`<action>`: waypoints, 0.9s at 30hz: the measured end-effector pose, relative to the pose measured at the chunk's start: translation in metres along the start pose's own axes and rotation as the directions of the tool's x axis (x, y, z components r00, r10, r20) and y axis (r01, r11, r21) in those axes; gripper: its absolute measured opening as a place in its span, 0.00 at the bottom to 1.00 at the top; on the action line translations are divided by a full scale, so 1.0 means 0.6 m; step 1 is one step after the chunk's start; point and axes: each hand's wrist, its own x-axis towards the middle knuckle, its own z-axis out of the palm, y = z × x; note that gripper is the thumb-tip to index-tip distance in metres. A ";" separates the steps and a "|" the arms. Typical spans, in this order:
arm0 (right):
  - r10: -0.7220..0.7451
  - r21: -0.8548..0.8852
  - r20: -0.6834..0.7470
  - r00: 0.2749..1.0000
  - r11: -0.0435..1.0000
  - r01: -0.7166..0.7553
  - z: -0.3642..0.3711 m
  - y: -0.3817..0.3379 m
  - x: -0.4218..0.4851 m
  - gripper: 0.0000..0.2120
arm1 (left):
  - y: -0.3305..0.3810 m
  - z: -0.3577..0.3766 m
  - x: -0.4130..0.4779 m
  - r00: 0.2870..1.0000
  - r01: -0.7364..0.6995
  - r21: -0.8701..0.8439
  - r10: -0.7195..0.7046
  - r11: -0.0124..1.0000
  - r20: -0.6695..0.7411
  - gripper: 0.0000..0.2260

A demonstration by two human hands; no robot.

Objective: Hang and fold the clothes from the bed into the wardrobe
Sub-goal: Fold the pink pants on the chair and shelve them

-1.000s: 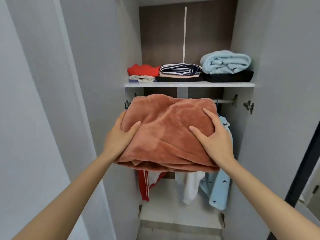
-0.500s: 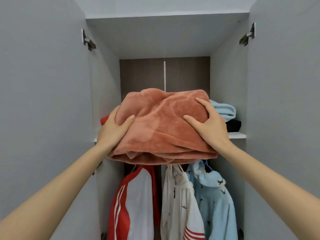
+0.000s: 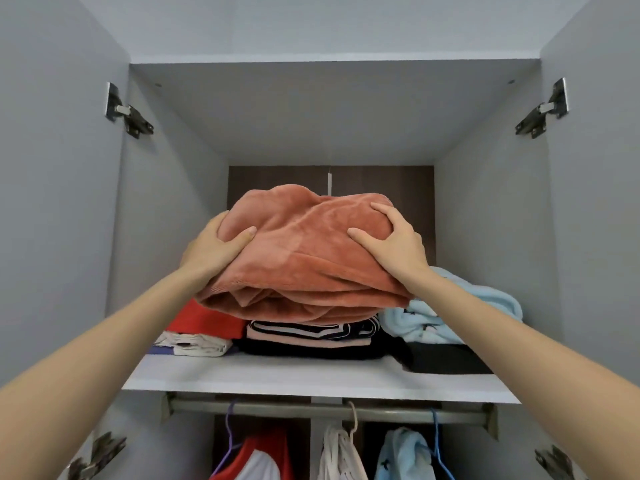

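1. A grey wardrobe (image 3: 332, 112) is seen from below, with both of its doors swung open.
2. One door (image 3: 52, 202) is shown along the left edge of the frame, the other door (image 3: 595, 202) along the right edge.
3. Metal hinges (image 3: 126, 112) are fixed near the upper and lower corners of the frame.
4. A dark brown back panel (image 3: 408, 188) is seen at centre.
5. A white shelf (image 3: 311, 379) is laid across the lower third, and a metal rail (image 3: 298, 408) is mounted just beneath.
6. Everything is lit softly and evenly.
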 end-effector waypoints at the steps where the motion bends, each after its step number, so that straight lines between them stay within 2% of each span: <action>1: 0.014 0.006 0.008 1.000 1.000 -0.015 0.013 0.011 0.015 0.32 | -0.010 0.007 0.017 1.000 0.005 0.005 -0.005 1.000 0.003 0.32; 7: 0.098 -0.008 0.015 0.995 0.995 -0.098 0.083 0.074 0.083 0.32 | -0.067 0.059 0.121 0.997 0.031 0.018 -0.033 0.999 0.067 0.32; 13: 0.200 -0.055 0.017 0.980 0.978 -0.199 0.136 0.142 0.105 0.29 | -0.147 0.120 0.186 0.979 0.121 0.080 -0.132 0.989 0.156 0.33; 17: 0.286 -0.194 0.142 0.948 0.947 -0.256 0.166 0.196 0.099 0.27 | -0.208 0.160 0.195 0.929 0.122 0.333 -0.225 0.935 0.292 0.29; 20: 0.391 -0.449 0.218 0.894 0.854 -0.264 0.175 0.201 0.106 0.31 | -0.207 0.163 0.202 0.911 0.025 0.580 -0.258 0.814 0.322 0.29; 23: 0.343 -0.665 0.183 0.921 0.733 -0.141 0.178 0.169 0.123 0.26 | -0.162 0.162 0.214 0.954 -0.068 0.679 -0.151 0.731 0.258 0.24; 25: 0.217 -0.636 0.219 0.951 0.771 -0.029 0.187 0.145 0.132 0.21 | -0.127 0.178 0.218 0.955 -0.169 0.605 -0.022 0.778 0.296 0.20; 27: 0.163 -0.526 0.293 0.942 0.850 0.016 0.203 0.131 0.136 0.20 | -0.096 0.205 0.213 0.924 -0.238 0.494 0.038 0.836 0.380 0.18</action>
